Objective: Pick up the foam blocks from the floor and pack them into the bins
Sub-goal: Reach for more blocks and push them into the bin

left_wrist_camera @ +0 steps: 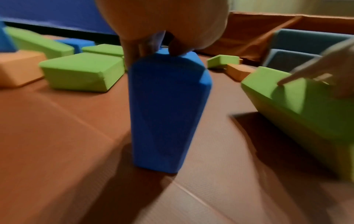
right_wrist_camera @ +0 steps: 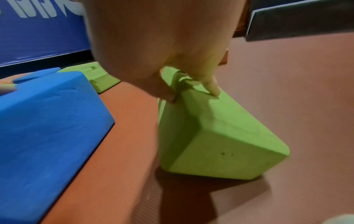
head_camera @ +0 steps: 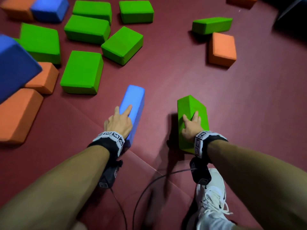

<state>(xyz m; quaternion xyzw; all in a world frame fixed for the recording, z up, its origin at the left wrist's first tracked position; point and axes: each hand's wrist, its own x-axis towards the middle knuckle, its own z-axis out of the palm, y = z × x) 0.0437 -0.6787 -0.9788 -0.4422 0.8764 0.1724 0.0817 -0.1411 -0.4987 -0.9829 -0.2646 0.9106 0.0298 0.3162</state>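
Note:
A blue foam block (head_camera: pixel 135 100) (left_wrist_camera: pixel 168 113) (right_wrist_camera: pixel 47 128) stands on its narrow side on the maroon floor mat. My left hand (head_camera: pixel 119 122) (left_wrist_camera: pixel 162 22) grips its top, fingers on one side and thumb on the other. To its right a green foam block (head_camera: pixel 187 105) (left_wrist_camera: pixel 306 106) (right_wrist_camera: pixel 220 144) is tilted, with its low edge at the floor. My right hand (head_camera: pixel 191 127) (right_wrist_camera: pixel 162 37) pinches the green block's upper edge between thumb and fingers.
Several green blocks (head_camera: pixel 83 72) lie to the far left, with orange blocks (head_camera: pixel 18 113) and a large blue block (head_camera: pixel 15 67) beside them. A green and orange pair (head_camera: pixel 222 48) lies at the far right. My white shoe (head_camera: pixel 211 205) and wrist cables (head_camera: pixel 144 188) are near me.

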